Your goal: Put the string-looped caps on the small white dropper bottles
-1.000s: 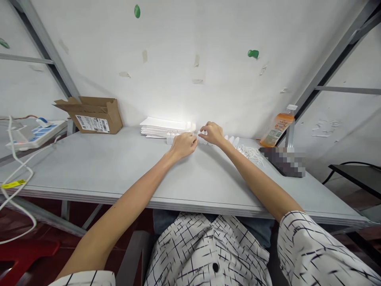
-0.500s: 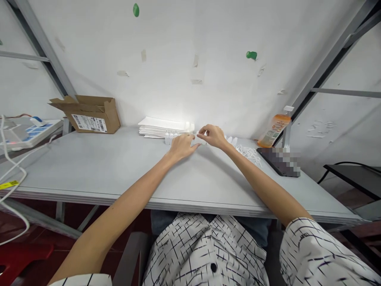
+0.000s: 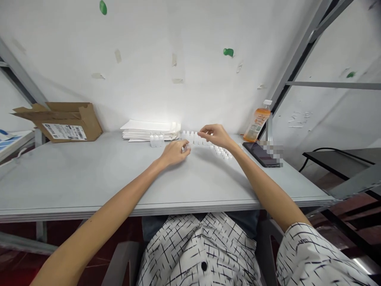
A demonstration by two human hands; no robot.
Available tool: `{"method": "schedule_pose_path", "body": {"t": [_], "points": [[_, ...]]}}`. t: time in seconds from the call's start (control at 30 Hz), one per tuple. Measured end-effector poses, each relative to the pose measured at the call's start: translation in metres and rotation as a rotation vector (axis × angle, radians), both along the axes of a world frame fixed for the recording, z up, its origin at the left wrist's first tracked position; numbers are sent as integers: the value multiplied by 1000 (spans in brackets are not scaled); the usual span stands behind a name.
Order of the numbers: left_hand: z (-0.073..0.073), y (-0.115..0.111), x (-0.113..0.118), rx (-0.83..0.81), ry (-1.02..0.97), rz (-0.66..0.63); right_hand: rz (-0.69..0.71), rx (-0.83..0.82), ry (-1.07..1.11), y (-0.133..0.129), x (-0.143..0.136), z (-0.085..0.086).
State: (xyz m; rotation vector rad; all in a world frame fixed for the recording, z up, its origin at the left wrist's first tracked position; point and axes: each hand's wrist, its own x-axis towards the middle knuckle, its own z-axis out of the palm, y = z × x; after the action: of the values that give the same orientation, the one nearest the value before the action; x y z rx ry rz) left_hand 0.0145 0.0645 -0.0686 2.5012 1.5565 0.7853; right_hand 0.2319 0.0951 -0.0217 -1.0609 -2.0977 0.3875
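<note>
On flat grey table [image 3: 119, 174]: brown cardboard box [image 3: 70, 122] left; flat white sheet stack [image 3: 149, 127] right of it; small white plastic bottle row [image 3: 192, 138] farther right; orange-filled plastic bottle [image 3: 257, 124] past that (flat black phone [image 3: 262, 153] before it).

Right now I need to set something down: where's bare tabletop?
Bare: front tabletop either side of left forearm, toward cardboard box and right forearm. Crowded: back, with paper stack, small bottles, left hand, right hand; right, phone, drink bottle.

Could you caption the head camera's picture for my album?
Left hand and right hand near small white bottles on a gray table, open cardboard box at the left.
</note>
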Motion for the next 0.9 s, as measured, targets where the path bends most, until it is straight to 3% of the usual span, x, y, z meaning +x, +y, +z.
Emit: {"method": "schedule_pose_path", "body": {"t": [0.07,0.13,0.33,0.6,0.9], "points": [[-1,1,-2,0,13,3,-172,121,-126,9,22,4],[0,1,-3,-5,25,8,-342,142,-212,18,47,7],[8,-2,-6,-6,86,32,-712,-56,-434,37,99,0],[11,-4,-7,-13,123,28,-745,-325,-677,43,111,-12],[11,-4,-8,-7,126,17,-703,-337,-665,41,113,-12]]}}
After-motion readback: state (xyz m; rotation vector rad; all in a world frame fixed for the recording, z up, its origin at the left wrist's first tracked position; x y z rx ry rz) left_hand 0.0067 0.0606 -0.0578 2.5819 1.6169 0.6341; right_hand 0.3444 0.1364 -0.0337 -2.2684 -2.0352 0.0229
